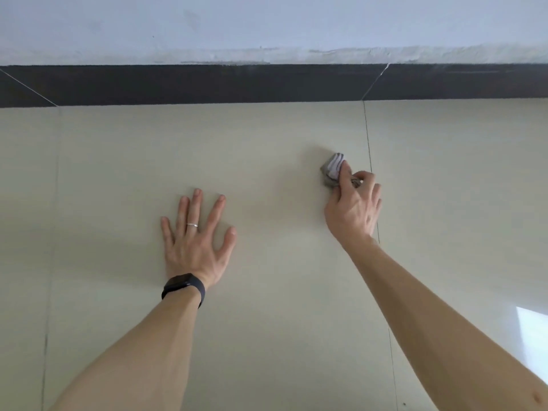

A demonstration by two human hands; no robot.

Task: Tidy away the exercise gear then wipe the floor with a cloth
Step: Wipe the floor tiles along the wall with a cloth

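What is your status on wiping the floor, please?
Left hand flat on the floor, fingers spread, holding nothing. Right hand grips the bunched cloth, pressed to the floor. Nothing seen in the way.

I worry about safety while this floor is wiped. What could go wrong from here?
1. The left hand lies flat on the glossy floor, apparently as support; if the tile is wet, it may slide.
2. The right hand grips the cloth bunched small, so each stroke probably covers little.
3. The strip beside the dark skirting board could be missed.
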